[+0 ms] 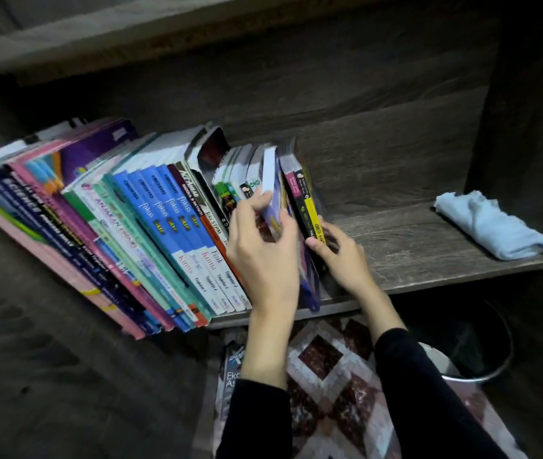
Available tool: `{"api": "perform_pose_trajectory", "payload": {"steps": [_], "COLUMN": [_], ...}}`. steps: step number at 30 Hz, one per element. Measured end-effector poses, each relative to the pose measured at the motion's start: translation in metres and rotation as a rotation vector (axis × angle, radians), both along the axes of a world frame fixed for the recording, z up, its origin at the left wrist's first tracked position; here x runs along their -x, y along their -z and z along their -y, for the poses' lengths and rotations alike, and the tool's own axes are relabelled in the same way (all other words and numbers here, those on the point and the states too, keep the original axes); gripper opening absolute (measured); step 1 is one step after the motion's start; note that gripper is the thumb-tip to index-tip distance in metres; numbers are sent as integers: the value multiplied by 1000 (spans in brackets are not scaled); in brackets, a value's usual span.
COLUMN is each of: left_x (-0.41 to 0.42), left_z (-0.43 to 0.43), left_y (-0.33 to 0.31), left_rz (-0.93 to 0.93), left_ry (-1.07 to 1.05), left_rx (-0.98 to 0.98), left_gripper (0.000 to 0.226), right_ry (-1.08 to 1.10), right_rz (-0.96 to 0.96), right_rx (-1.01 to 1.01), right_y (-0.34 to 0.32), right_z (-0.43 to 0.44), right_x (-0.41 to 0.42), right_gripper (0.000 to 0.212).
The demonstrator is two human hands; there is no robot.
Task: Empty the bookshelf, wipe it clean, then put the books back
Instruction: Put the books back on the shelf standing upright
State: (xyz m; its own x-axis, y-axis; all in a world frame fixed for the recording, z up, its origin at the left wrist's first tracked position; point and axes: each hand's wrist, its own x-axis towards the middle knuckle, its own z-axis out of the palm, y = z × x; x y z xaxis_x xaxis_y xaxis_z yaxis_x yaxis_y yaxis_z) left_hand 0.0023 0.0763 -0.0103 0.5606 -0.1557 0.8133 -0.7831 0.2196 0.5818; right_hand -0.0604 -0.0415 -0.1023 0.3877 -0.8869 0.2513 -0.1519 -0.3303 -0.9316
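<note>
Dark wood is all around me, and the shelf board (422, 246) runs across the middle with bare wood on its right half. My left hand (265, 256) is curled around a thin purple and blue book (276, 200), with the thumb on the near side and the fingers wrapped over its cover, so it is closed on that book. My right hand (343, 253) is half closed, and its thumb and fingers pinch the bottom of a yellow and black book (309, 210) just beside the purple one. I think I am slipping the purple book into the gap at the end of the row, so this looks like the putting-back part, though I cannot be sure. To do it well, I should keep the yellow book pushed aside with my right hand so the gap stays wide. Then I should slide the purple book in straight, bottom edge first, and not bend its soft cover. The big row of books (150, 220) to the left leans over hard, so I must stand the new ones up snug or they may all slump. A folded light blue cloth (492, 226) lies far right on the shelf, well apart from the books. Down below, one more book (230, 376) waits on the patterned mat (329, 376).
</note>
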Motion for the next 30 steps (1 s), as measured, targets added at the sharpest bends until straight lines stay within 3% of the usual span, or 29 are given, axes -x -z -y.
{"api": "perform_pose_trajectory", "payload": {"steps": [2,4,8,11,14,19,23,27,30], "left_x": [6,16,26,26,22,7,-14,-29,-27], "left_z": [-10,-17,-20,-23,-34,-63,-91,-106,-105], "left_y": [1,5,20,21,6,-37,-54,-61,-60], "left_rz": [-91,-236,-464,-393,-315,-135,-54,-47,-47], "left_ry": [10,35,97,37,15,13,-45,-49,-15], "left_rx": [-18,-52,-382,-512,-520,-347,-195,-135,-136], "left_gripper": [25,35,70,63,61,62,46,48,47], "right_ry": [-12,-5,2,6,10,-8,-5,-58,-79], "right_rz": [3,-3,-30,-54,-57,-107,-260,-258,-346], "right_rx": [-8,3,32,32,30,26,68,252,425], "right_y": [1,1,2,3,4,1,-12,-56,-95], "right_z": [1,1,0,-1,2,0,-8,-22,-30], "right_x": [1,1,-2,-3,-3,-3,-2,-8,-23], "right_gripper": [84,67,69,65,56,56,62,82,76]}}
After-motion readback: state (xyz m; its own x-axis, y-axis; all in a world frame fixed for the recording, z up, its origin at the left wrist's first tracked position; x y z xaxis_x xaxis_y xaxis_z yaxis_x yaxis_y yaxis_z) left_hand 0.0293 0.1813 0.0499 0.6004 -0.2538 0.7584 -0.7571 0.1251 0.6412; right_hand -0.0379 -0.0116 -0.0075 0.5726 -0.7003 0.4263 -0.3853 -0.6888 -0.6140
